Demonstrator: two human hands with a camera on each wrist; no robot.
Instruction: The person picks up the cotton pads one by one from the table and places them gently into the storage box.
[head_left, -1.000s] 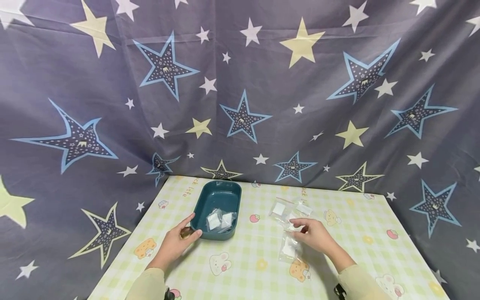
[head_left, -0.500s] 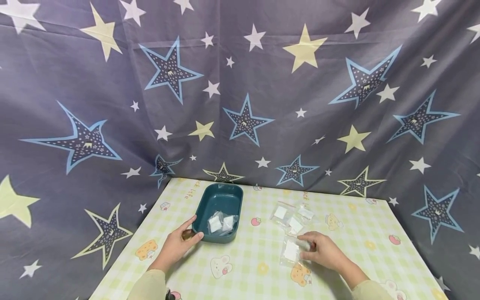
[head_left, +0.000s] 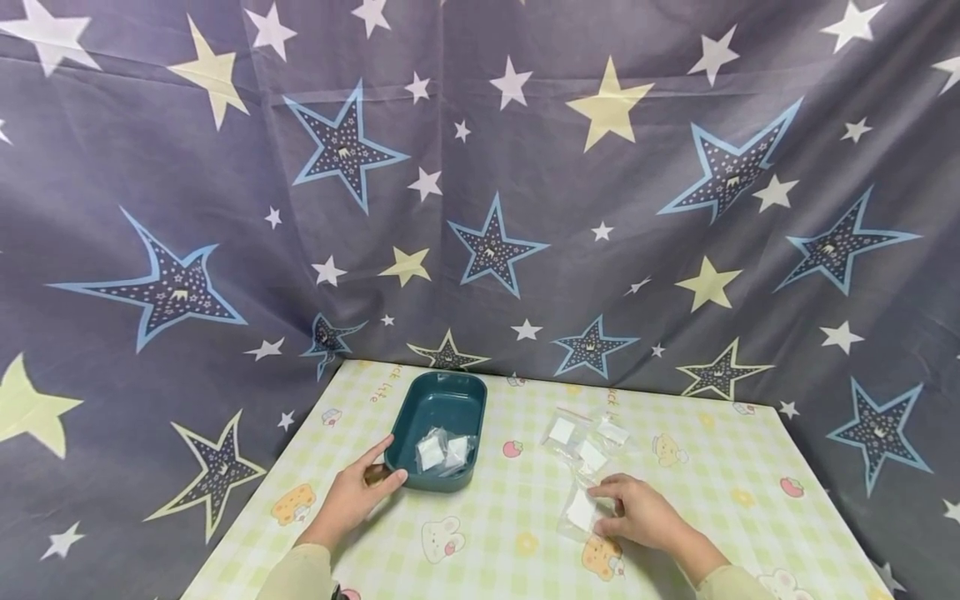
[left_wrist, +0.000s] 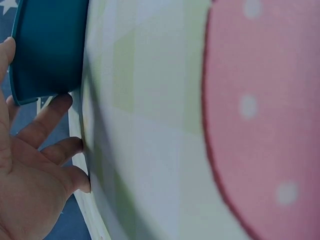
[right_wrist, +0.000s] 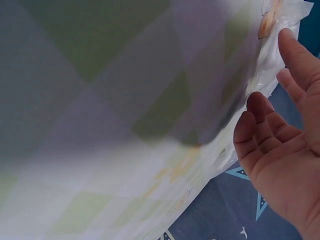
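Right hand (head_left: 643,510), at the lower right of the head view, has its thumb and fingertips over the right edge of the nearest clear bag (head_left: 581,510); whether they pinch the film or merely touch it, I cannot tell. That bag lies right of centre on the worktop (head_left: 510,517), just below three other bags (head_left: 591,456). Left hand (head_left: 352,496) holds the near-left corner of the teal tray (head_left: 442,484) between thumb and forefinger; two bags (head_left: 430,452) lie at the tray's near end.

Thin film looks slippery, so a grip on its very edge could slip and drop the bag. Its upper end seems to meet or overlap the next bag, so lifting could drag that one along. Pressing unevenly at the corner might skew the tray.
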